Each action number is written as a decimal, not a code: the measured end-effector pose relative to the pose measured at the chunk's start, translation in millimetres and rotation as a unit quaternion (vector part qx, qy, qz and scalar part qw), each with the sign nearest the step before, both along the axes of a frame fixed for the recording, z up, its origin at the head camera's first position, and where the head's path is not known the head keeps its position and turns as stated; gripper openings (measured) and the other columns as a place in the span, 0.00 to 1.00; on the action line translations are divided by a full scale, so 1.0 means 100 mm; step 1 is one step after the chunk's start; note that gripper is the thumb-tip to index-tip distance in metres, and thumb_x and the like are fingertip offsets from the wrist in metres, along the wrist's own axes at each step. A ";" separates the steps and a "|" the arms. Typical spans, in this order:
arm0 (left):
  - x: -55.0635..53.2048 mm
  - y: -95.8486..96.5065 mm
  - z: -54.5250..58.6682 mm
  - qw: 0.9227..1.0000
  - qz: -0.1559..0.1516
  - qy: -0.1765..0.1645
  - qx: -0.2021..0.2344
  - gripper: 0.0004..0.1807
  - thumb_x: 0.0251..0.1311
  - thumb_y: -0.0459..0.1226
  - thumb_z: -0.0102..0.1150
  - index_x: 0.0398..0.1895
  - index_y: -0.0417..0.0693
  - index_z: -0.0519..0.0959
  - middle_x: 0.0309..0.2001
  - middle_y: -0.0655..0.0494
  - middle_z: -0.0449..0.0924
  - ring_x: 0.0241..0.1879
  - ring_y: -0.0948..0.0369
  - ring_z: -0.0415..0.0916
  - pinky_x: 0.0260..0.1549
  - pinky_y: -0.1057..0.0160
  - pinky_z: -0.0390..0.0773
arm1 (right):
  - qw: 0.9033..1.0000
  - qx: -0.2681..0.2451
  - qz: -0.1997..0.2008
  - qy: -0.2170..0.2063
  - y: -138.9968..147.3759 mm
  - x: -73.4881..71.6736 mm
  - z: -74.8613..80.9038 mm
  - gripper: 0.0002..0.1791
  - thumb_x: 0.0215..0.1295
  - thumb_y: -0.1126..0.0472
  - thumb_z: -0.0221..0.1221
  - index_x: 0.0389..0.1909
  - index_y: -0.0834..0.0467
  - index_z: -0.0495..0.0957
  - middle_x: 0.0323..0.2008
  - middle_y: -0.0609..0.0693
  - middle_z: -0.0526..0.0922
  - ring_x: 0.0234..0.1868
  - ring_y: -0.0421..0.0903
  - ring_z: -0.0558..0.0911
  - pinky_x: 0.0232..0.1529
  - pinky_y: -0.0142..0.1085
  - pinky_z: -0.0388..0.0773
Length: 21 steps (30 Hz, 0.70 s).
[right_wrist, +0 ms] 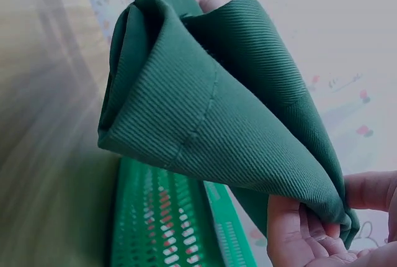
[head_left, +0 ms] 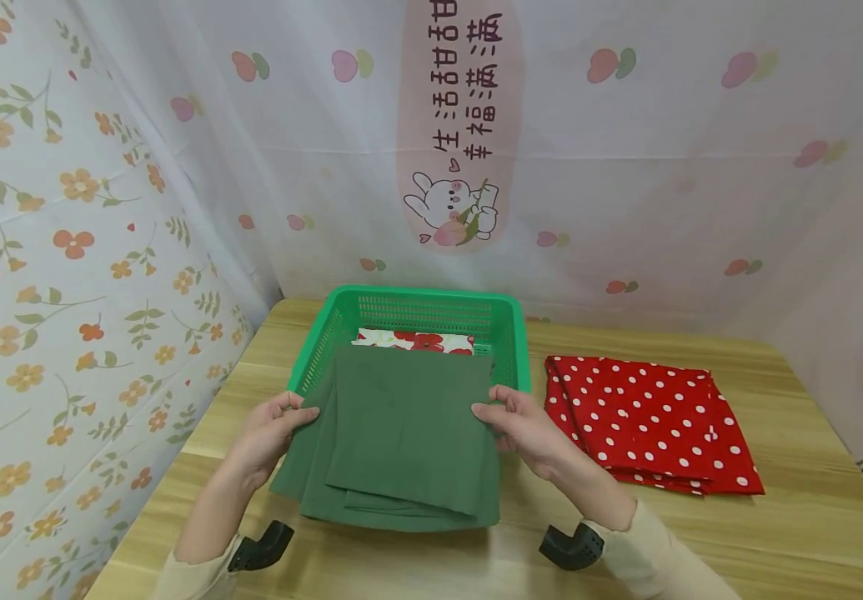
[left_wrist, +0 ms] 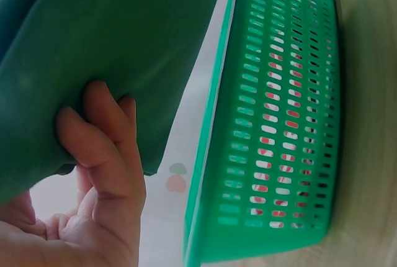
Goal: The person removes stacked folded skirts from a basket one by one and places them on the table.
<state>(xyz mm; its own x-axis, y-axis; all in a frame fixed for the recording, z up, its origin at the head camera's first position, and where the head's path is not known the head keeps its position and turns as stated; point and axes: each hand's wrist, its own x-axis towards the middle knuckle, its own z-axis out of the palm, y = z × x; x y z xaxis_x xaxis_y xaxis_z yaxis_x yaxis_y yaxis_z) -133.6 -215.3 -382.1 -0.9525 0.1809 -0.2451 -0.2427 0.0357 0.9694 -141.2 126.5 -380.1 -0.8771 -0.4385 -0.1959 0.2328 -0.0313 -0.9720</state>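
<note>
A folded dark green cloth [head_left: 408, 429] is held up in front of the green plastic basket [head_left: 431, 293], covering part of its near side. My left hand [head_left: 273, 433] pinches the cloth's left edge, thumb on top and fingers beneath. On the opposite edge my right hand [head_left: 524, 425] pinches it the same way. In the right wrist view the layered folds of the cloth [right_wrist: 186, 105] hang above the basket [right_wrist: 167, 217]. Inside the basket lies a white cloth with red flowers [head_left: 431, 342], partly hidden by the green one.
To the right, a folded red cloth with white dots [head_left: 649, 421] lies on the wooden table [head_left: 791, 500]. Printed curtains [head_left: 626, 183] hang behind the table and along its left side. Black wrist mounts [head_left: 572, 547] sit below both hands.
</note>
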 end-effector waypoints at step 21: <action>0.37 -0.43 -0.19 0.995 -0.090 0.029 0.029 0.14 0.64 0.28 0.45 0.21 0.51 0.62 0.25 0.64 0.64 0.31 0.66 0.67 0.38 0.65 0.70 | 0.997 -0.068 0.036 -0.024 -0.25 0.39 -0.24 0.09 0.67 0.63 0.53 0.42 0.63 0.66 0.32 0.45 0.84 0.34 0.39 0.83 0.40 0.36 0.80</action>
<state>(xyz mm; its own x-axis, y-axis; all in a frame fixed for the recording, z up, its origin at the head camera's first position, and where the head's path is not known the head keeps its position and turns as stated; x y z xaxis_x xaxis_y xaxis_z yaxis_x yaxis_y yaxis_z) -96.8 -258.7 -400.9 -0.9154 0.3628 -0.1747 -0.1809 0.0170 0.9833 -101.9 101.2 -404.2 -0.8331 -0.5261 -0.1709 0.2850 -0.1434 -0.9477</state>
